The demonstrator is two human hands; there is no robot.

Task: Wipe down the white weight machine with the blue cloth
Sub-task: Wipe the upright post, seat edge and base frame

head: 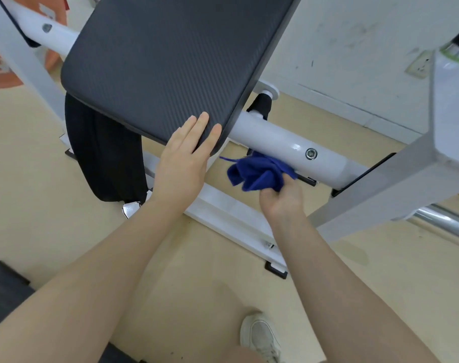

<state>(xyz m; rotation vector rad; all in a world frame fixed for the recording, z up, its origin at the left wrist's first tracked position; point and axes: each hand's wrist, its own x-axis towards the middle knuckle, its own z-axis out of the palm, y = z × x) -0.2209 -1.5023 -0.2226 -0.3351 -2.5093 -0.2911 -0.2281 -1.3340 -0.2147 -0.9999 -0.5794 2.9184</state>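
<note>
While your left hand [182,163] lies flat with straight fingers on the corner of the black pad [165,61], your right hand [282,199] bunches the blue cloth [257,172] in curled fingers. Just beyond that grip, the cloth touches the underside of the white weight machine's tube [278,140].
</note>
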